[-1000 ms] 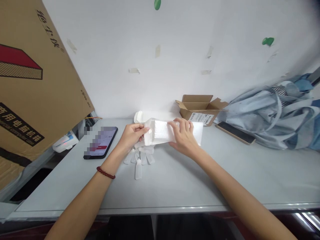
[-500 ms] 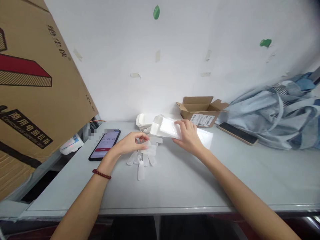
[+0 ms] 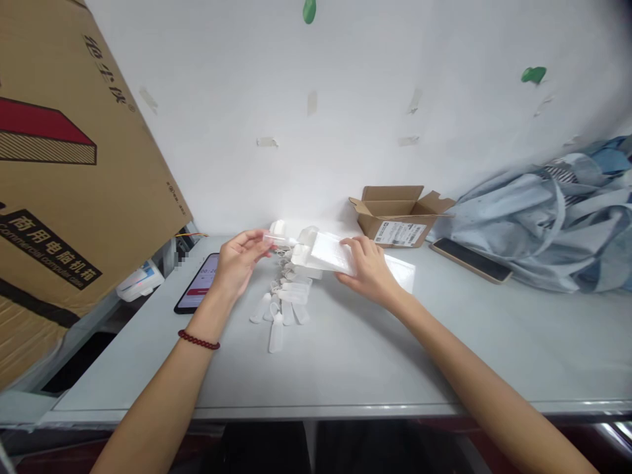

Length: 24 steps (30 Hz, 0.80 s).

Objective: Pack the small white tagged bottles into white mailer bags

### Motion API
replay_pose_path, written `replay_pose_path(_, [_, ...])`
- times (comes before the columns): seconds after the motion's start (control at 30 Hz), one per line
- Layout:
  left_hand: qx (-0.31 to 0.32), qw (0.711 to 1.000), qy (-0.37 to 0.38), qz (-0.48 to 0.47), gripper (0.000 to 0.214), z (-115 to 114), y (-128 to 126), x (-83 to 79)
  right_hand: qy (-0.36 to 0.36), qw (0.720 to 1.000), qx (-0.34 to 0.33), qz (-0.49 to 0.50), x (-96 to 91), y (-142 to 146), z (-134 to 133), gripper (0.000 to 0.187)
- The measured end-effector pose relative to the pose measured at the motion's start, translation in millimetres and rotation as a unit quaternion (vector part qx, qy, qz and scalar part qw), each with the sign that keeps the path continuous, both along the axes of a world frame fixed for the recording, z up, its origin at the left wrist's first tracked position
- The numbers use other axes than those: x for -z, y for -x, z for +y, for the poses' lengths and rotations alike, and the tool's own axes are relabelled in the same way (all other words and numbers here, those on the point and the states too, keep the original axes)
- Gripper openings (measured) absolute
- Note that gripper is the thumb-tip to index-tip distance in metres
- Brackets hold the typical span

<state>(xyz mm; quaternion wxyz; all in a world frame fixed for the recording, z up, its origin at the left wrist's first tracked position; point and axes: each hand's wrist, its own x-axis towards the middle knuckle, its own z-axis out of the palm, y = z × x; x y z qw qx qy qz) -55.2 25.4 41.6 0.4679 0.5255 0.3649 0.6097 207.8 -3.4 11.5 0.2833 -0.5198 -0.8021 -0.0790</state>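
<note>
Seemingly unfinished, the work has the left hand [image 3: 239,258] pinching one slim translucent plastic piece [image 3: 282,241] beside the open end of the glossy white flat packet [image 3: 328,252] grasped by the right hand [image 3: 369,271], with a pile of similar translucent pieces [image 3: 295,293] left lying on the pale grey table [image 3: 345,368].

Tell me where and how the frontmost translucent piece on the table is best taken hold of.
Probably by the wide body of the frontmost piece, pinched across its long edges, coming from the near side of the table. It lies sticking out from the pile that way, with its narrow, looped end pointing back toward the pile.
</note>
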Motion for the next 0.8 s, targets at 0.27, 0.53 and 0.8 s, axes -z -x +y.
replay_pose_path(0.27, [-0.072,0.965,-0.102,0.230,0.026,-3,-19,23.1,-0.009,0.999,-0.031,0.006,1.5,6,-5,0.047])
replay_pose_path(0.53, [-0.096,0.958,-0.052,0.264,0.026,-1,-22,31.0,-0.007,0.999,-0.038,0.008,4.0,6,-3,0.047])
replay_pose_path(0.8, [-0.066,0.986,0.005,0.156,0.031,-7,-30,29.3,-0.002,0.999,-0.041,0.012,2.8,8,-6,0.045])
